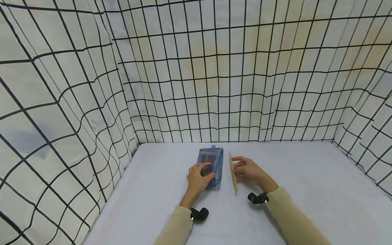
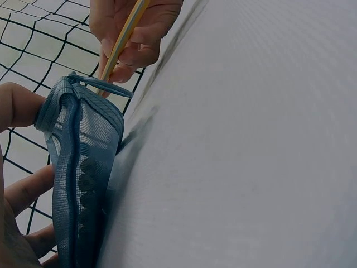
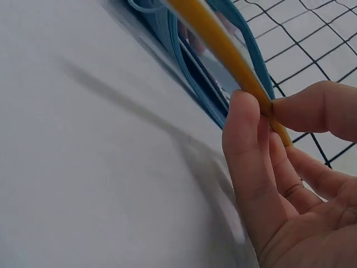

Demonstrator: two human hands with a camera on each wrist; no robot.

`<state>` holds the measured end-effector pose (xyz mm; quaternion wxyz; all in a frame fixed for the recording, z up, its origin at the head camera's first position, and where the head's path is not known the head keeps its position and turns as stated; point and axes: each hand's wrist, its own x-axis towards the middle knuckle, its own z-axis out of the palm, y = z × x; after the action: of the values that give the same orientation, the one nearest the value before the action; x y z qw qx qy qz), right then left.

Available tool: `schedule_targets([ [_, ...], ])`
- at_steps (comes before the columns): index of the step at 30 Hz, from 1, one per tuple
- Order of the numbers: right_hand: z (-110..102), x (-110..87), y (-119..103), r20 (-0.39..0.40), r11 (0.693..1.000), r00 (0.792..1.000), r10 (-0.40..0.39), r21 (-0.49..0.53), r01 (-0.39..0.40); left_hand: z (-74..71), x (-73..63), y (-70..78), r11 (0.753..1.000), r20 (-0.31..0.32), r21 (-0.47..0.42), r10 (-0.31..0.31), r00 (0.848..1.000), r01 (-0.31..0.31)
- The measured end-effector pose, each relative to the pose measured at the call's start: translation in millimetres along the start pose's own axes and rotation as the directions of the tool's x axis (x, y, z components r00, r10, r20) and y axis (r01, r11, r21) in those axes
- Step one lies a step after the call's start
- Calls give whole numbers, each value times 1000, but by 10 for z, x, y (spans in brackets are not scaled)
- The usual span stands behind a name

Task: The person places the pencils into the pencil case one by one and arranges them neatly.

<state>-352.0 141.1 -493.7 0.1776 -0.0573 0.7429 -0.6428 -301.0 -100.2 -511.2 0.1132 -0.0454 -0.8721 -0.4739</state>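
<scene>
A blue mesh pencil case lies on the white table, with a row of coloured pencils showing through its clear window. My left hand holds it from above, thumb near the right side and fingers across the window. Just to the right, my right hand pinches a yellow pencil between thumb and fingertips. The pencil slants beside the case, apart from it in the head view. From the left wrist, the zipper runs along the case's edge, with a pull loop at its end.
The white tabletop spreads out around both hands. Black grid netting over pale sheeting rises at the back and both sides. Each wrist carries a small black camera, one on the left and one on the right.
</scene>
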Motion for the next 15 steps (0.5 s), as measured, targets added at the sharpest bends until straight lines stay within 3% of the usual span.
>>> schedule_targets([
  [15,225,146,-50,-8,998,999,41,53,-40,-4,8,13,1000,-1,-2,-7,1000,7],
])
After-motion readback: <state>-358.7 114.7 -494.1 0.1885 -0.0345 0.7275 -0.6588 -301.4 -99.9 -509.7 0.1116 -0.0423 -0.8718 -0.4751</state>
